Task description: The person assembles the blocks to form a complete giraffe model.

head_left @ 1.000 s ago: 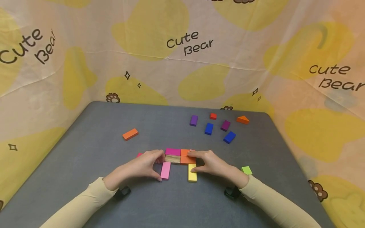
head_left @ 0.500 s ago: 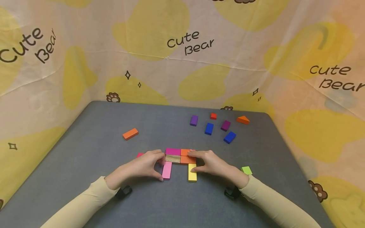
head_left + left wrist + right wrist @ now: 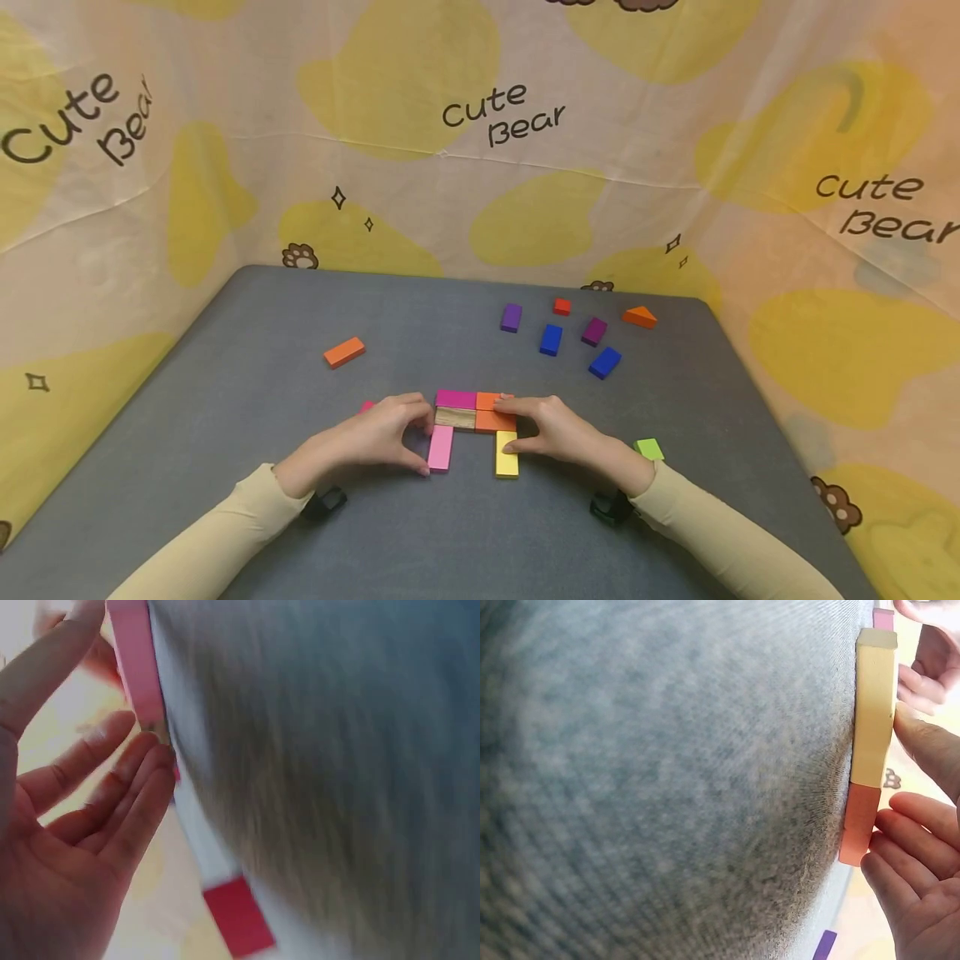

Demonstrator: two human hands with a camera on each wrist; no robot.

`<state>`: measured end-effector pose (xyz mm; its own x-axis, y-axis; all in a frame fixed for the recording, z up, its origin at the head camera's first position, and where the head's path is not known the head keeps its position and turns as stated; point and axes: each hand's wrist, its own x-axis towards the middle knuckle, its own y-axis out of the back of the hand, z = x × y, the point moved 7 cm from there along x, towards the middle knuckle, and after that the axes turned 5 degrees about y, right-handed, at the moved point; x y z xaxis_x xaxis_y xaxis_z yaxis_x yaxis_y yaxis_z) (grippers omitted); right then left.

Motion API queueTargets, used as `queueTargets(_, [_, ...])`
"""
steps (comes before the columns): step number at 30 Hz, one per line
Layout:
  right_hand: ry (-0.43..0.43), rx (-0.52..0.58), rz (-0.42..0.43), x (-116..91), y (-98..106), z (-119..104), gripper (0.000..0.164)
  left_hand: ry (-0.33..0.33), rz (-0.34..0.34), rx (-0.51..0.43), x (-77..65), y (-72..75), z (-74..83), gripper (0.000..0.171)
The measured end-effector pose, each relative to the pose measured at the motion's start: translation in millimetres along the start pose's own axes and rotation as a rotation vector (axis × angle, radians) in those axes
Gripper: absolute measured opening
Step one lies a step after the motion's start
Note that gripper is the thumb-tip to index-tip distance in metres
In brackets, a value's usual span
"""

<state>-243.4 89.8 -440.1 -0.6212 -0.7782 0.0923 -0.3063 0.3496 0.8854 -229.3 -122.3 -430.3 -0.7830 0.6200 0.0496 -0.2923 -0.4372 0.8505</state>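
Observation:
In the head view, my left hand (image 3: 382,429) lies at the left of a small block arrangement, its thumb touching the side of a pink block (image 3: 441,450) and its fingers at the left end of a bare-wood block (image 3: 455,417). A magenta block (image 3: 456,399) lies behind the wood one. Two orange blocks (image 3: 495,421) adjoin these on the right. My right hand (image 3: 558,429) rests its fingers on the orange blocks, with the thumb on a yellow block (image 3: 506,462) that extends toward me, parallel to the pink one. In the wrist views both hands' fingers are loosely extended.
A red-pink block (image 3: 240,916) lies behind my left hand, and a lone orange block (image 3: 344,352) farther back. Purple, red and blue blocks (image 3: 551,340) and an orange triangle (image 3: 640,317) are scattered back right. A green block (image 3: 648,449) sits beside my right wrist.
The pink block has shifted slightly right, its far end now under the wood block's left part, with my left thumb following it. My right hand has stayed in place.

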Motion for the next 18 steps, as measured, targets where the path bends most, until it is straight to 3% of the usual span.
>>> queueTargets(5, [-0.001, 0.001, 0.002, 0, 1, 0, 0.062, 0.004, 0.080, -0.004, -7.7, 32.6, -22.4, 0.043])
queueTargets(8, [-0.003, 0.000, 0.003, -1, 1, 0, 0.062, 0.044, 0.073, -0.040, -13.8, 47.7, -44.3, 0.048])
queueTargets(13, [-0.004, 0.010, 0.001, -1, 1, 0, 0.063, 0.097, 0.005, -0.061, -22.4, 54.2, -73.6, 0.049])
queueTargets(18, [-0.001, 0.009, -0.001, 0, 0, 0, 0.063, 0.145, -0.029, -0.099, -26.9, 51.2, -87.9, 0.038])
